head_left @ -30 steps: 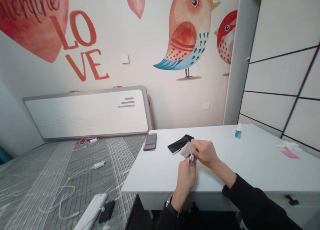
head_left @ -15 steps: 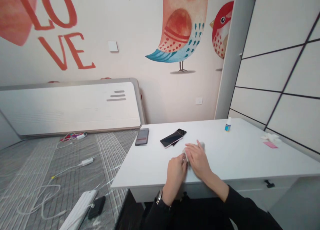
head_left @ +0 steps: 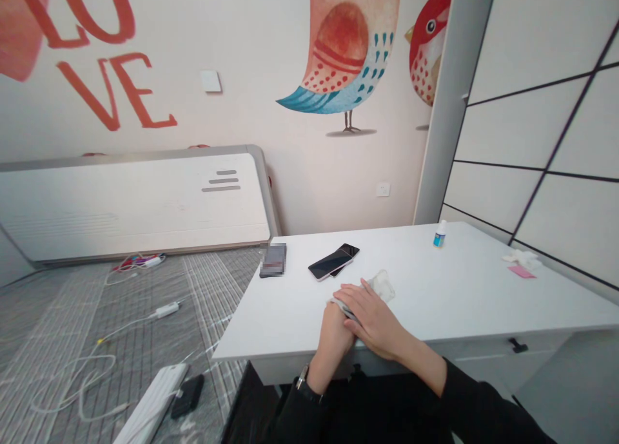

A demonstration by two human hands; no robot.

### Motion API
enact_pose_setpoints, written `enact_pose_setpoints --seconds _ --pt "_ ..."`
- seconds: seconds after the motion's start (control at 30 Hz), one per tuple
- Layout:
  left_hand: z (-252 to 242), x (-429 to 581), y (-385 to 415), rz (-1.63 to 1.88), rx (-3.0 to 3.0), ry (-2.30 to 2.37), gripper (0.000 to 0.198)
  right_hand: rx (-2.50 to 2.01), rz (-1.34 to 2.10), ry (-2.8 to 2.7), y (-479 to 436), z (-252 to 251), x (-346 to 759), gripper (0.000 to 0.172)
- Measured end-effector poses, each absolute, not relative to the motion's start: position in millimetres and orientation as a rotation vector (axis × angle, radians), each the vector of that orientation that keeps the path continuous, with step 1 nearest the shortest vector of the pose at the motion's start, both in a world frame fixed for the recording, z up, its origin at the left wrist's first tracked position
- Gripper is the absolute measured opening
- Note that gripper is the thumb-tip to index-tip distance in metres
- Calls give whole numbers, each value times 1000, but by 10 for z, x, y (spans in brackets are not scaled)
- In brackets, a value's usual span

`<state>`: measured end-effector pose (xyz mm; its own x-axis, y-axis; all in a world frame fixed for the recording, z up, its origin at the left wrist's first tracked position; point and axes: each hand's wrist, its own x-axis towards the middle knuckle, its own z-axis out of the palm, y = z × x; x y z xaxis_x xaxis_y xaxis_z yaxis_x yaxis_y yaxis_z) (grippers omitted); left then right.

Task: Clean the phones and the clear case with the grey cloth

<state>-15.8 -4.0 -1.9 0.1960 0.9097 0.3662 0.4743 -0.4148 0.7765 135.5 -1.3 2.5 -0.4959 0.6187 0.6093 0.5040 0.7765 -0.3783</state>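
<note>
Both my hands rest near the front edge of the white table (head_left: 474, 302). My right hand (head_left: 372, 320) lies flat with its fingers stretched out, pressing on a crumpled pale cloth (head_left: 382, 284) and overlapping my left hand (head_left: 333, 336). The left hand's fingers curl at the cloth's near edge and are partly hidden under the right hand. A watch is on the left wrist. Just beyond the hands lie two dark phones (head_left: 331, 263), one partly over the other.
A small blurred dark item (head_left: 273, 260) lies at the table's far left corner. A small blue-labelled bottle (head_left: 440, 233) stands at the back. A white tissue (head_left: 520, 258) and pink slip (head_left: 521, 271) lie at the right. Cables and a power strip (head_left: 152, 408) cover the floor on the left.
Both hands have come down from above the table onto its surface. My right hand has flattened over the cloth and the left hand. The view has tilted down.
</note>
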Motion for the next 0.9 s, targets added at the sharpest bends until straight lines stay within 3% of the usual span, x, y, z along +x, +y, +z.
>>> enact_pose_setpoints --seconds 0.27,0.47,0.67,0.77,0.9 --pt "127 -227 -130 1436 1731 1193 29 -1053 410 -1838 47 143 1663 44" --pt "280 -165 -73 1655 1721 1347 46 -986 897 -1570 -345 116 1345 56" --pt "117 118 -339 1403 2187 1307 65 -573 1637 -804 -537 226 1125 50" --pt "13 310 -457 1308 2143 1251 67 -528 1618 -710 -498 314 1052 58" --pt "2 463 -457 1375 1936 1304 49 -613 1338 -755 -435 360 928 58"
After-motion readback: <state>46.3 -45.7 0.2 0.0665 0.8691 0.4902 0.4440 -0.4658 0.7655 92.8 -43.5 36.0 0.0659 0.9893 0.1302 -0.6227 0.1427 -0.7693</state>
